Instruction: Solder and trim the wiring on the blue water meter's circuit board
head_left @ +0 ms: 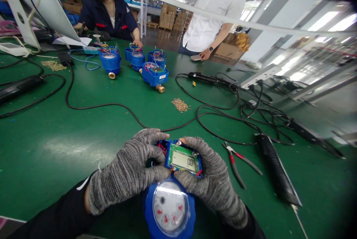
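A blue water meter (170,207) with a round dial and red pointers stands at the table's near edge. Its upper box holds a green circuit board with a lit display (183,159) that shows 0.0, and red and yellow wires show at its sides. My left hand (134,161), in a grey fingerless glove, is closed around the box's left side, thumb at the front. On the right side my right hand (208,170), gloved alike, grips the box with thumb in front and fingers behind. The palms hide the box's sides.
Pliers (241,159) and a black electric screwdriver (276,170) lie at the right. Ahead are a pile of screws (180,105), black cables (111,104) and several other blue meters (154,74). Two people are across the table, one seated (111,15), one standing (212,15).
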{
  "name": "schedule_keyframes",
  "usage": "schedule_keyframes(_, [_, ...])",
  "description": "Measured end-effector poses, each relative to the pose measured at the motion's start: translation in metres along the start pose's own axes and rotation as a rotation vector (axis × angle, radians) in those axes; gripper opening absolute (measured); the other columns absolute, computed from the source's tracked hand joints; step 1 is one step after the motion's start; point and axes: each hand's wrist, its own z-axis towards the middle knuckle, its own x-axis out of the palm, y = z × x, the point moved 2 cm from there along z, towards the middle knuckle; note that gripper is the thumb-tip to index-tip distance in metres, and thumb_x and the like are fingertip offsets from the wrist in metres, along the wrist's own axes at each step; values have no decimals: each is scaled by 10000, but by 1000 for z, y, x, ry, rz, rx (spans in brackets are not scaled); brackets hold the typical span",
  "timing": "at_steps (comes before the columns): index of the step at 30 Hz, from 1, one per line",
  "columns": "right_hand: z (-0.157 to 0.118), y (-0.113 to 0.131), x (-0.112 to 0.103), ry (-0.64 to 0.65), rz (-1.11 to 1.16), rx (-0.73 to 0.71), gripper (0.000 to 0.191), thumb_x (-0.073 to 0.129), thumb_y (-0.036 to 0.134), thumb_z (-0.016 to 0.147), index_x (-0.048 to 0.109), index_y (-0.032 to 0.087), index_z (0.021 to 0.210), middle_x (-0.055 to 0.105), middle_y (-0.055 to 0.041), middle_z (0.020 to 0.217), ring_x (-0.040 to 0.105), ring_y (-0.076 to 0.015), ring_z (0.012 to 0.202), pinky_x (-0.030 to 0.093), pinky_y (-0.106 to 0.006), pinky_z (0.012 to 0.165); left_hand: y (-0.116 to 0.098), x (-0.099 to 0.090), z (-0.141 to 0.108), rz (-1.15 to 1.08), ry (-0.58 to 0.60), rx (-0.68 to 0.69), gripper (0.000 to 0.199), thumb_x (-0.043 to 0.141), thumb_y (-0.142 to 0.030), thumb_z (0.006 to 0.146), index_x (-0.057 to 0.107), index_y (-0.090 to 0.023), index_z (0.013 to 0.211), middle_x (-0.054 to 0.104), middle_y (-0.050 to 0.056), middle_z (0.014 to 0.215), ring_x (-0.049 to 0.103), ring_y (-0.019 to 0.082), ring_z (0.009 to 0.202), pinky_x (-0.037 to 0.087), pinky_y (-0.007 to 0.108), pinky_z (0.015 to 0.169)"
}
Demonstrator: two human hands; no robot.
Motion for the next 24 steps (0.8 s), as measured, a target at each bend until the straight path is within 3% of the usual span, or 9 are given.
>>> schedule_keyframes(6, [-1, 1, -1, -3, -23, 5, 587, 810, 372, 748, 549, 335, 1272, 617, -36, 1199, 627, -252, 1036, 528, -378, 850, 3, -7, 3, -4, 149, 24, 82, 711, -279, 847, 719, -213, 894, 559, 75, 1408, 454, 264, 1365, 398, 463, 1137])
schedule_keyframes(13, [-2, 0, -2, -6, -55, 7, 587, 803, 427, 756, 545, 343, 1276, 613, -42, 1200, 622, -264, 1045, 531, -396, 862, 3, -10, -1, 177, 292, 91, 194, 633, -304, 913, 722, -284, 1085, 431, 32, 1533, 327, 279, 1448, 143, 555, 1232])
schedule_keyframes(16, [-2, -2, -1, 9, -6, 26, 596, 809, 413, 754, 546, 336, 1283, 612, -50, 1210, 623, -271, 1052, 534, -400, 862, 3, -10, 0, 121, 272, 77, 183, 696, -322, 868, 739, -283, 1042, 465, 37, 1507, 361, 292, 1429, 189, 560, 1222])
schedule_keyframes(18, [-2, -3, -1, 7, 21, 33, 593, 812, 414, 753, 551, 332, 1279, 614, -52, 1203, 628, -271, 1040, 540, -398, 850, 2, -7, 0, 25, 206, 43, 142, 734, -317, 835, 750, -262, 965, 505, 43, 1467, 420, 293, 1389, 282, 544, 1196])
schedule_keyframes(21, [-2, -3, -1, -1, 50, 41, 594, 822, 397, 745, 557, 331, 1273, 617, -49, 1191, 633, -263, 1025, 547, -386, 842, 4, -1, -2, -149, 110, -64, 67, 747, -286, 817, 731, -231, 851, 538, 41, 1421, 509, 282, 1314, 431, 496, 1115])
schedule_keyframes(24, [-2, -2, 1, -7, 110, 59, 581, 828, 364, 740, 570, 333, 1259, 618, -37, 1186, 634, -247, 1020, 557, -356, 835, 5, 4, -2, -231, 92, -159, 60, 749, -267, 813, 721, -222, 842, 545, 43, 1406, 551, 275, 1269, 490, 468, 1060])
